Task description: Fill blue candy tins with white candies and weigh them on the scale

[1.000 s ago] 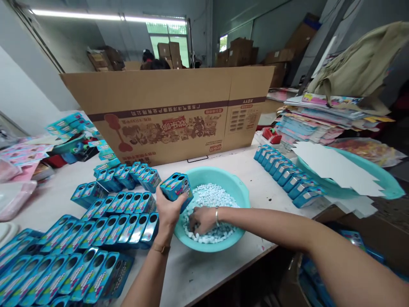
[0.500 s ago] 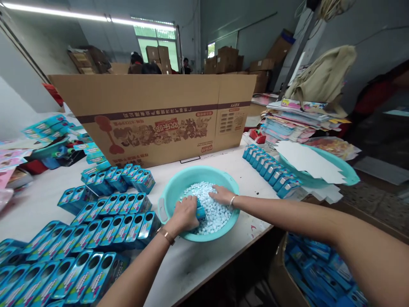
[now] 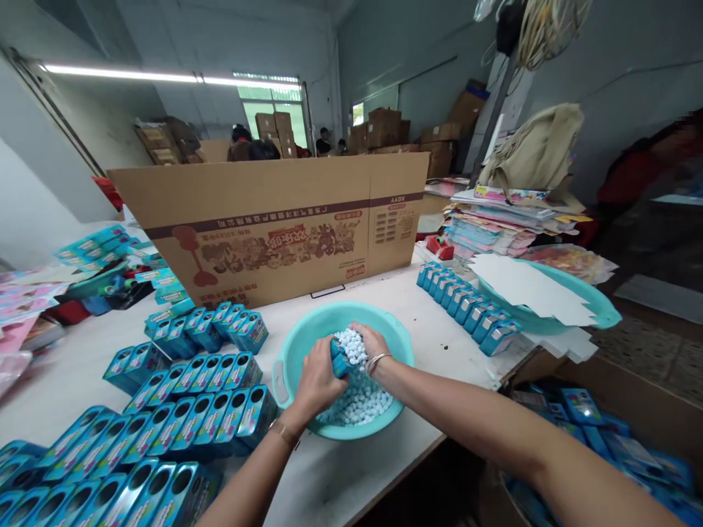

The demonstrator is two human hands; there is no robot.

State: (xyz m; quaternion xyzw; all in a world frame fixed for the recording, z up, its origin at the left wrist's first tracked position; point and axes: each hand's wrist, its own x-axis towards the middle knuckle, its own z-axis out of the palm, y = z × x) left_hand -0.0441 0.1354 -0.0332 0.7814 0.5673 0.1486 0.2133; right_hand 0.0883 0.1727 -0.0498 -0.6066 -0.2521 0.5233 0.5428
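A turquoise basin [image 3: 296, 328] stands on the table with pale blue candies [image 3: 362, 401] heaped in its bottom. Over it, my left hand [image 3: 317, 377] is wrapped round a small blue box [image 3: 339, 360], tilted with its top toward my right hand. My right hand [image 3: 372, 342] cups a heap of the same candies against the box's open end; its fingers are partly hidden behind the heap. Left of the basin stand rows of blue boxes [image 3: 198, 417] with round dark holes in their tops.
A large cardboard sheet [image 3: 263, 179] stands upright behind the basin. To the right are a row of blue boxes [image 3: 458, 300], a second turquoise basin [image 3: 607, 311] with white card on it, and paper stacks [image 3: 494, 234]. A carton [image 3: 642, 380] of blue boxes sits beside the table's edge.
My right hand has come up from the candy heap with a handful and moved left to the box. My left hand has lifted and tilted the box. The camera view has shifted slightly.
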